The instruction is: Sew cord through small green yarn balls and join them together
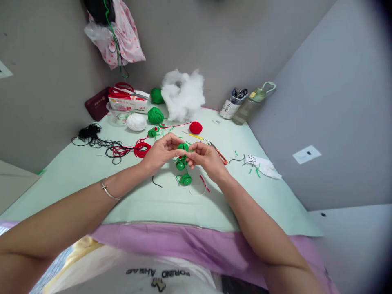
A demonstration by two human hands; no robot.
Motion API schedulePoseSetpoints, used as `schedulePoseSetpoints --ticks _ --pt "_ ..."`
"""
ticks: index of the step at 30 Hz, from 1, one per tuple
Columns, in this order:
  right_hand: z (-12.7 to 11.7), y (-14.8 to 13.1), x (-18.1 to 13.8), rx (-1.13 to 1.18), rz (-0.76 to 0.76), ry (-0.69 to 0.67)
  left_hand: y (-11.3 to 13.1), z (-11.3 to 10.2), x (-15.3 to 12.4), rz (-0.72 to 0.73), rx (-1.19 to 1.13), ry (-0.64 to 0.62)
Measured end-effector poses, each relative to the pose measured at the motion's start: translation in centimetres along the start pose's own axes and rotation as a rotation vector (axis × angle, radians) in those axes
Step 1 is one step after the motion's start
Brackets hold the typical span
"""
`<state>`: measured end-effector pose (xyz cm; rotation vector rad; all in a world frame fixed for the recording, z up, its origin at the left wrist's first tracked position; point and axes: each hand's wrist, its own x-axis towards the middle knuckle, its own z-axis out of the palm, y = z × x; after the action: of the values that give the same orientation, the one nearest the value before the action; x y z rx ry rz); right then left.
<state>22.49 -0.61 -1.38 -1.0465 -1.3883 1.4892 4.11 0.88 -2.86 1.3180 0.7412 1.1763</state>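
Over the middle of the table, my left hand (162, 152) pinches a small green crocheted piece (183, 146) with a dark line on it. From the other side my right hand (207, 160) closes thumb and fingers at the same piece; a bit of red shows between the hands. Just below hang or lie two round green crocheted pieces, one close under my fingers (180, 165) and a lower one (185, 179) with dark bands and a green yarn tail. My fingers hide part of the held piece. A red stick-like piece (205, 183) lies near my right wrist.
Behind my hands are a red yarn ball (196, 128), a yellow-handled hook (196, 136), an orange-handled cutting tool (222, 156), green yarn (155, 115), white yarn (136, 122) and white stuffing (183, 96). Tangled black yarn (92, 132) lies left; a bottle (249, 107) stands back right.
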Motion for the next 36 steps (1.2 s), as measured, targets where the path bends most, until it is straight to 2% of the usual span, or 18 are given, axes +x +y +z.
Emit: schedulePoseSetpoints --ticks 6,9,14,16,21,25,27,29,33,36 --pt "-0.9 -0.6 -0.2 0.131 0.153 -0.087 0.1 0.0 0.1 -0.019 0.022 -0.05" --pt "-1.2 -1.3 -0.5 0.133 0.161 -0.138 -0.1 0.0 0.1 -0.046 0.027 -0.084" --pt "-1.7 -1.3 -0.2 -0.148 -0.04 0.033 -0.4 -0.1 0.1 -0.149 0.05 -0.03" --pt "-1.6 -1.1 -0.1 -0.186 -0.093 0.048 -0.3 0.0 0.0 -0.197 0.053 -0.048" --pt "-1.0 -0.9 0.0 -0.103 -0.022 0.016 -0.1 0.3 -0.2 -0.25 0.014 -0.176" --pt "-1.7 -1.0 0.4 0.07 -0.038 0.205 0.0 0.4 -0.4 -0.264 -0.009 -0.254" --pt "-2.2 -1.1 0.5 0.151 -0.028 0.24 0.2 0.4 -0.5 -0.303 -0.027 -0.285" --pt "-2.2 -1.1 0.5 0.219 0.001 0.174 0.3 0.5 -0.6 -0.339 -0.056 -0.307" --pt "-1.3 -1.5 -0.1 0.296 0.044 -0.042 0.6 0.7 -0.8 -0.372 -0.088 -0.335" --pt "-0.8 -1.7 -0.3 0.297 0.057 -0.081 0.6 0.9 -0.9 -0.372 -0.072 -0.357"
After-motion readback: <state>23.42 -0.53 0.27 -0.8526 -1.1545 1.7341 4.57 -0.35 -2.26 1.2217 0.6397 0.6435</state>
